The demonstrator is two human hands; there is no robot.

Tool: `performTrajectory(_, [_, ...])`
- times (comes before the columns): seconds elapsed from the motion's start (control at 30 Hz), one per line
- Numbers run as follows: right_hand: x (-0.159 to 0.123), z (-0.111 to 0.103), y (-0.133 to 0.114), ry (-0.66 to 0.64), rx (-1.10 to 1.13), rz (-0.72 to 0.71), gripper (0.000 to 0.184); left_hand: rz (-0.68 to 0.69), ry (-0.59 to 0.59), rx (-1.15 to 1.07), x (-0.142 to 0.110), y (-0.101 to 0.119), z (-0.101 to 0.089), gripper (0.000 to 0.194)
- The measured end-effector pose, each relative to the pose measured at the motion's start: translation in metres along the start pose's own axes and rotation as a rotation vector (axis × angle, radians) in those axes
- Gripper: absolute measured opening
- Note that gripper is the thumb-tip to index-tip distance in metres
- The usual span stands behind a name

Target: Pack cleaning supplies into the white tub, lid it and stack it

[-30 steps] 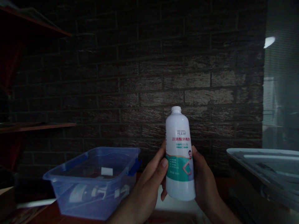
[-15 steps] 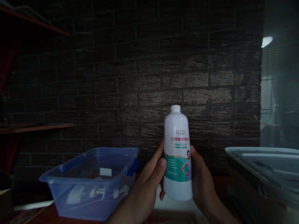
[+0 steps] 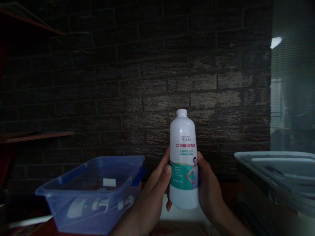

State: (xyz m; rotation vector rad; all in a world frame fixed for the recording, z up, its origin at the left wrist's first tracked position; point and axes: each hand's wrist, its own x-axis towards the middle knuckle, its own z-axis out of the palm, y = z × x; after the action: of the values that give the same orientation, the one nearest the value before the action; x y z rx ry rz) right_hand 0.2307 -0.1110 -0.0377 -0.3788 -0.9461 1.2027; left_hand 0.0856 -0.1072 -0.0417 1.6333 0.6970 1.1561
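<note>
Above the bottle (image 3: 184,157) clasped in your left hand (image 3: 155,186) and right hand (image 3: 210,186), you have room up in front of the brick wall (image 3: 147,65). Toward the left edge of the surface (image 3: 44,229), the plastic bin (image 3: 81,223) blocks you low down, but you could reach in over its uncovered rim. Toward the right edge, the lidded box (image 3: 295,173) stands in your way; a gap separates it from your right hand. Behind the bin at left, a shelf (image 3: 41,136) juts out above rim level.
</note>
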Motion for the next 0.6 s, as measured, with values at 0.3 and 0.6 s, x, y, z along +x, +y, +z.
performTrajectory(0.3, [-0.002, 0.0, -0.002, -0.057, 0.006, 0.098, 0.045, -0.029, 0.055, -0.012, 0.001, 0.003, 0.006, 0.073])
performTrajectory(0.6, [-0.004, 0.007, -0.003, 0.049, 0.068, 0.092, 0.049, -0.062, -0.05, -0.084, 0.0, 0.013, 0.005, 0.077])
